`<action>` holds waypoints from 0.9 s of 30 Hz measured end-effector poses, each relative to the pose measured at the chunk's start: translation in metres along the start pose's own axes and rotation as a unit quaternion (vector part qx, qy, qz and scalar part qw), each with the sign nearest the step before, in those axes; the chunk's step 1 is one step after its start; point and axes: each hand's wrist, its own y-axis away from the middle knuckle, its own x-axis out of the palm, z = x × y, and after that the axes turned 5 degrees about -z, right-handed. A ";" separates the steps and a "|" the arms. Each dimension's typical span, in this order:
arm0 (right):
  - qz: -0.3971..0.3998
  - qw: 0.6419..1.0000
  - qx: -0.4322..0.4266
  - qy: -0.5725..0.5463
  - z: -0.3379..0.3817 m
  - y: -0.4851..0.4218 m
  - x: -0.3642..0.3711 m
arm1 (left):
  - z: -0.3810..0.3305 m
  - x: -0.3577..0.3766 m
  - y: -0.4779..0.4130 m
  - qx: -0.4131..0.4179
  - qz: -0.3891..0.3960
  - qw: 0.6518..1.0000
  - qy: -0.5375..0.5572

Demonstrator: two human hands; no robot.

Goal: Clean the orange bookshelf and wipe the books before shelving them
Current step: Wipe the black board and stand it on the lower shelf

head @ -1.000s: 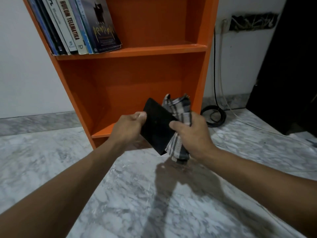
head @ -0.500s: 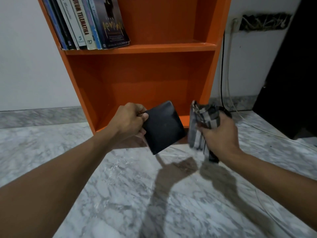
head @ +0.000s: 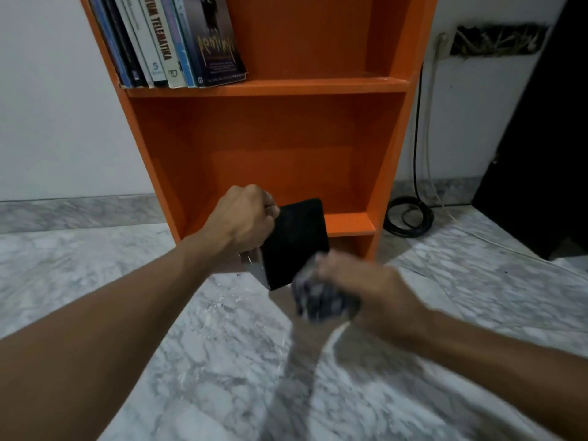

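Note:
My left hand [head: 243, 216] grips a small black book [head: 294, 241] by its left edge and holds it upright in front of the orange bookshelf [head: 389, 154]. My right hand [head: 369, 294], blurred by motion, clutches a bunched checked cloth [head: 316, 297] at the book's lower right corner. Several books [head: 173, 39] lean to the left on the upper shelf. The lower shelf compartment behind the black book holds nothing.
The bookshelf stands on a grey marble floor [head: 206, 361] against a white wall. A coiled black cable [head: 409, 216] lies on the floor to the shelf's right, with cords running up the wall. A dark piece of furniture [head: 537, 138] fills the right edge.
My right hand swung the cloth away from the book to the right, then came back down to its lower right corner. My left hand turned the book more upright.

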 end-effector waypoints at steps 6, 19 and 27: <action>-0.197 0.976 0.058 0.070 -0.015 -0.067 -0.007 | -0.017 0.000 -0.007 0.028 0.006 1.000 0.002; -0.172 0.917 0.253 -0.257 -0.006 -0.036 -0.035 | 0.004 0.001 -0.001 0.006 -0.005 1.000 -0.006; -0.181 0.766 0.461 -0.410 -0.011 -0.056 -0.027 | -0.031 0.011 -0.009 0.047 0.001 0.997 0.068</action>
